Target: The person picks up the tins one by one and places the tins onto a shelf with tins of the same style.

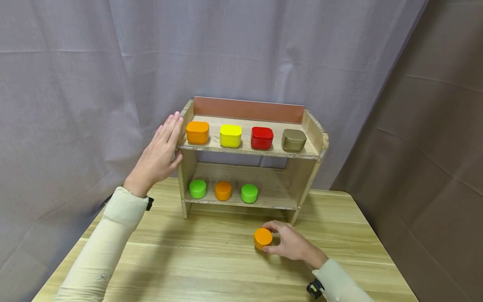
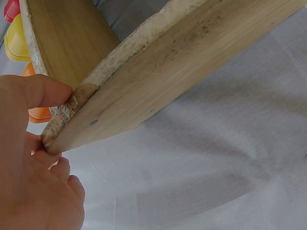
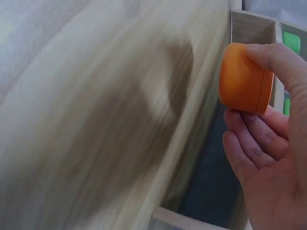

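A two-tier wooden shelf [image 1: 249,152] stands on the table. My left hand [image 1: 160,153] holds its left side panel [image 2: 139,72], with the thumb at the panel's front edge in the left wrist view. In front of the shelf, my right hand [image 1: 290,241] pinches an orange round lidded container [image 1: 263,238] between thumb and fingers. The right wrist view shows that container [image 3: 242,79] on its side relative to the camera, its lid seam visible. The nearest containers on the lower tier are green [image 1: 249,193], orange [image 1: 223,191] and green [image 1: 198,189].
Along the upper tier sit squarish containers: orange [image 1: 198,132], yellow [image 1: 230,136], red [image 1: 262,138] and olive-brown [image 1: 294,140]. The wooden table [image 1: 203,264] extends in front of the shelf. Grey curtains [image 1: 241,50] hang behind, and a brownish one [image 1: 426,138] hangs on the right.
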